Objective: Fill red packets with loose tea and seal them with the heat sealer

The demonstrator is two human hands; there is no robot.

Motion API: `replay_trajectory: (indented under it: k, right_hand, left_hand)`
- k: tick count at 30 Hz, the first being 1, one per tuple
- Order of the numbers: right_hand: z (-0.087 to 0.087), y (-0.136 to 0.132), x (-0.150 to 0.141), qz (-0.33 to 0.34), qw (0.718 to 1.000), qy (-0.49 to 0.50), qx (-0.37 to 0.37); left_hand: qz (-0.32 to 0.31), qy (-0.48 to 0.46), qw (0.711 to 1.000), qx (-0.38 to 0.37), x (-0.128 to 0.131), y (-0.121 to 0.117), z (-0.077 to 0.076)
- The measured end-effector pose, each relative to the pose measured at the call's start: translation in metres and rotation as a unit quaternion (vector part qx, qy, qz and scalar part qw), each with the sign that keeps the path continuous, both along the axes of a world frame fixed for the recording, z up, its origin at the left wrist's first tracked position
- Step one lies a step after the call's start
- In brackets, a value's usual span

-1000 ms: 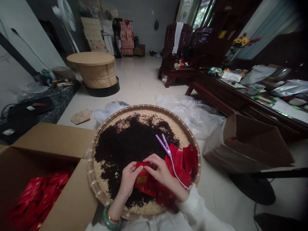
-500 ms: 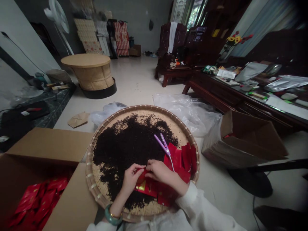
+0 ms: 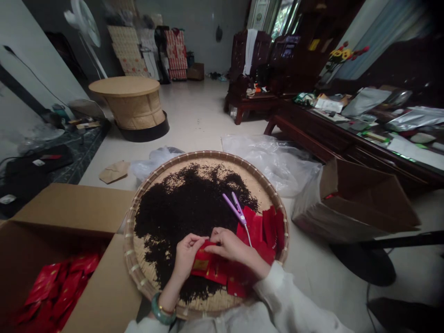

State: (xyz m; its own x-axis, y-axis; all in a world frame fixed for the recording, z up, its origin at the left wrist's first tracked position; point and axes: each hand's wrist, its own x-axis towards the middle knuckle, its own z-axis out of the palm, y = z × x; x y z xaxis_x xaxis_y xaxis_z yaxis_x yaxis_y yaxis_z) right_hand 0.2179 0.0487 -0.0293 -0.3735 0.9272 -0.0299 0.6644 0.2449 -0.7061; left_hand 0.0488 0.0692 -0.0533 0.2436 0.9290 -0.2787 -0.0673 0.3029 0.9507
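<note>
Pinching top edge of red packet (image 3: 201, 264) with fingers of left hand (image 3: 185, 255) and right hand (image 3: 231, 247), over near side of round tray (image 3: 129, 249); probably light, soft, slippery, best gripped by upper corners.

Dim room, daylight from the window (image 3: 285, 21), edges stretched and blurred.

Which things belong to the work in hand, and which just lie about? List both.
Likely work:
left hand
right hand
red packet they hold
dark shreds
woven tray
purple clamp
box of red packets

Likely lying about:
brown paper
clear sheeting
flowers
white cloth
</note>
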Motion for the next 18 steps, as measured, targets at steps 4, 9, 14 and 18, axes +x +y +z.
replay_trajectory:
  k: [4,9,14,18]
  right_hand:
    - [0.001,0.0,-0.002,-0.019,0.999,0.014,0.024]
    - [-0.016,-0.003,-0.017,-0.221,0.944,0.245,-0.023]
    - [-0.02,0.001,-0.021,-0.291,0.86,0.383,-0.172]
    - [-0.014,0.002,-0.016,-0.305,0.852,0.387,-0.177]
  left_hand:
    - [0.027,-0.048,0.997,-0.045,0.002,0.0,0.002]
    - [0.076,-0.129,0.984,-0.098,0.005,0.001,0.006]
    - [0.067,-0.128,0.984,-0.1,0.008,-0.001,0.012]
    - [0.035,-0.113,0.986,-0.121,0.005,-0.003,0.01]
